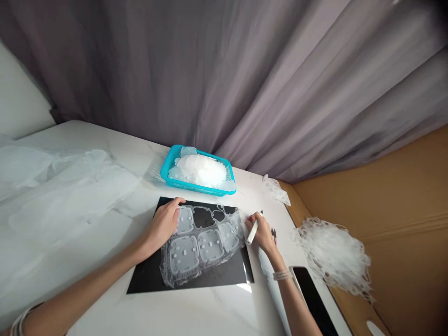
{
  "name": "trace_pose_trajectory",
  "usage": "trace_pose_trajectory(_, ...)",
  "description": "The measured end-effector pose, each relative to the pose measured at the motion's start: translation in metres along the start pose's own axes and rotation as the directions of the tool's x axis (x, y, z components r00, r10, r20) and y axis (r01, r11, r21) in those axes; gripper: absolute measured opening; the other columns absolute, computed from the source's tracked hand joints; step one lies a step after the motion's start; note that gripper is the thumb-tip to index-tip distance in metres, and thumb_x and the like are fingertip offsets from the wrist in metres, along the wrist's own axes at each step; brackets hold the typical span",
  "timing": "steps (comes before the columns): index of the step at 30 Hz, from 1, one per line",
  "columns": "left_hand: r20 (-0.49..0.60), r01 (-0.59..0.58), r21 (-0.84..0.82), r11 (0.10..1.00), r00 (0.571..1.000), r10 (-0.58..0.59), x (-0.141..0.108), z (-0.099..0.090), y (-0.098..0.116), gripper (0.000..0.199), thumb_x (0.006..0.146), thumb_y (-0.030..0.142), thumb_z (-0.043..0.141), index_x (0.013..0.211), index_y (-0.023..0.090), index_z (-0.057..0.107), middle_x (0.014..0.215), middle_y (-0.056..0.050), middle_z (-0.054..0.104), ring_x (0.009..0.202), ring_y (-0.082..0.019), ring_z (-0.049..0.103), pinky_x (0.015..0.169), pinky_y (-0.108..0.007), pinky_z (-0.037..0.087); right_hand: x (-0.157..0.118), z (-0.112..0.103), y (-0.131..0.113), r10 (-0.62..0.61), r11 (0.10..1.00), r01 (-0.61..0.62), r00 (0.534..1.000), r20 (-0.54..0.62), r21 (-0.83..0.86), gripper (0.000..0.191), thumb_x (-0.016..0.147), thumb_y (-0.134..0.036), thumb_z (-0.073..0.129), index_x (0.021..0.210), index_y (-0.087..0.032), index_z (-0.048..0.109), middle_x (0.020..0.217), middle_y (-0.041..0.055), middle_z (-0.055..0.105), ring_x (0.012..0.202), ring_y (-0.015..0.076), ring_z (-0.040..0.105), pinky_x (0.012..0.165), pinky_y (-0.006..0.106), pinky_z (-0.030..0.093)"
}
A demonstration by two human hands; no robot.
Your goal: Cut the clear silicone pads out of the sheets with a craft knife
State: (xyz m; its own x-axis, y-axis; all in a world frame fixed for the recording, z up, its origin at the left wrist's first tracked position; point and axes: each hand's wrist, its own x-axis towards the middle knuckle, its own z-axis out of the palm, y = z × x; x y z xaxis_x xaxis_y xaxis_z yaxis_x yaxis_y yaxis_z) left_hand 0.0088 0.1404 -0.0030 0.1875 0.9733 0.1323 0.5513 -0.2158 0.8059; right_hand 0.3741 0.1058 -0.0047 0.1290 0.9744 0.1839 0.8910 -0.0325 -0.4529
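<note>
Inspection of the desk (87,261) finds a black mat (147,275) lying square in front of the person, and on it a translucent moulded sheet (196,252) with rounded cells and small raised studs. Two openings at the sheet's far side show the black mat through them.

The left hand (161,225) lies open and flat, fingers spread over the sheet's left part, gripping nothing. The right hand (262,232) is closed around a white stick (252,232), whose tip sits just beside the sheet's right edge. A small dark implement (273,235) stands just right of that hand (too small to identify).

Beyond the mat sits a teal plastic basket (198,170), heaped with white translucent pieces. A crumpled clear bag (276,190) lies at the far right corner of the desk. A black phone (311,301) rests at the near right, and a tangled white scrap pile (332,256) lies further right against a cardboard panel (385,186). Clear film (59,196) covers the left of the desk, below a grey curtain (175,70).
</note>
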Motion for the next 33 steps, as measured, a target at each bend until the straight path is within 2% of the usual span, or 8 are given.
trace_pose_trajectory(4,-0.039,-0.146,0.353,0.924,0.985,0.171,-0.032,-0.009,0.016,0.036,0.093,0.013,0.045,0.125,0.017,0.06,0.13,-0.016,0.061,0.122,-0.032,0.056,0.098,-0.046,0.048,-0.009,0.006,-0.009,0.005,0.999,-0.005,1.0,0.006,-0.052,0.015,0.078,-0.031,0.047,0.07,-0.026,0.035,0.061,0.0003,0.052,0.061,0.0221,0.052,0.061,0.031,0.036)
trace_pose_trajectory(10,0.245,-0.38,0.781,0.496,0.916,0.316,-0.121,0.017,0.033,0.031,0.083,0.028,0.069,0.113,0.02,0.067,0.122,-0.014,0.063,0.112,-0.035,0.057,0.081,-0.046,0.052,-0.031,-0.018,0.007,0.074,0.995,-0.076,0.997,-0.025,-0.07,0.013,0.079,-0.033,0.046,0.074,-0.026,0.036,0.065,0.0012,0.058,0.058,0.0203,0.054,0.06,0.03,0.039)
trace_pose_trajectory(15,0.411,-0.539,0.806,0.245,0.807,0.424,-0.129,0.023,0.041,0.021,0.081,0.021,0.067,0.101,0.018,0.068,0.103,-0.012,0.061,0.097,-0.029,0.056,0.077,-0.041,0.048,-0.042,-0.032,0.02,0.099,0.989,-0.1,0.995,-0.018,-0.106,0.018,0.076,-0.036,0.049,0.071,-0.026,0.035,0.062,0.0015,0.059,0.055,0.0198,0.054,0.059,0.031,0.039)
trace_pose_trajectory(20,0.479,-0.674,0.679,0.292,0.708,0.519,-0.12,0.02,0.068,0.003,0.083,0.021,0.066,0.084,0.018,0.067,0.076,-0.003,0.052,0.072,-0.02,0.05,0.069,-0.035,0.044,-0.049,-0.041,-0.007,0.102,0.972,-0.129,0.985,-0.14,-0.197,0.031,0.085,-0.052,0.047,0.074,-0.026,0.036,0.064,0.0028,0.054,0.058,0.022,0.049,0.059,0.033,0.034)
trace_pose_trajectory(23,0.391,-0.699,0.603,0.384,0.679,0.621,-0.119,0.022,0.068,0.02,0.095,0.032,0.055,0.093,0.016,0.067,0.085,-0.005,0.061,0.078,-0.02,0.056,0.074,-0.035,0.046,-0.054,-0.041,-0.051,0.178,0.979,-0.193,0.964,-0.195,-0.061,0.042,0.095,-0.063,0.034,0.086,-0.023,0.048,0.074,0.0058,0.06,0.065,0.0231,0.055,0.062,0.035,0.04)
trace_pose_trajectory(27,0.277,-0.633,0.631,0.448,0.724,0.632,-0.115,0.013,0.04,0.036,0.1,0.036,0.048,0.115,0.008,0.066,0.116,-0.015,0.069,0.11,-0.029,0.061,0.095,-0.041,0.044,-0.065,-0.018,-0.122,0.157,0.918,-0.151,0.987,0.014,0.366,0.065,0.097,-0.066,0.018,0.113,-0.019,0.06,0.081,0.0058,0.062,0.069,0.0225,0.061,0.063,0.036,0.049)
trace_pose_trajectory(30,0.288,-0.562,0.671,0.484,0.799,0.529,-0.113,-0.002,0.012,0.041,0.1,0.033,0.048,0.127,0.004,0.06,0.129,-0.02,0.065,0.124,-0.032,0.057,0.107,-0.044,0.038,-0.075,0.007,-0.164,0.069,0.897,-0.126,0.987,0.147,0.423,0.053,0.099,-0.058,0.034,0.122,-0.021,0.063,0.091,0.0058,0.068,0.072,0.0202,0.065,0.07,0.037,0.052)
trace_pose_trajectory(33,0.354,-0.589,0.626,0.512,0.799,0.486,-0.111,-0.015,-0.006,0.047,0.102,0.034,0.044,0.138,0.005,0.054,0.142,-0.02,0.057,0.134,-0.032,0.051,0.112,-0.046,0.035,-0.083,0.028,-0.191,0.027,0.878,-0.1,0.987,0.16,0.468,0.04,0.098,-0.049,0.049,0.121,-0.02,0.065,0.097,0.0077,0.073,0.082,0.0218,0.07,0.076,0.037,0.055)
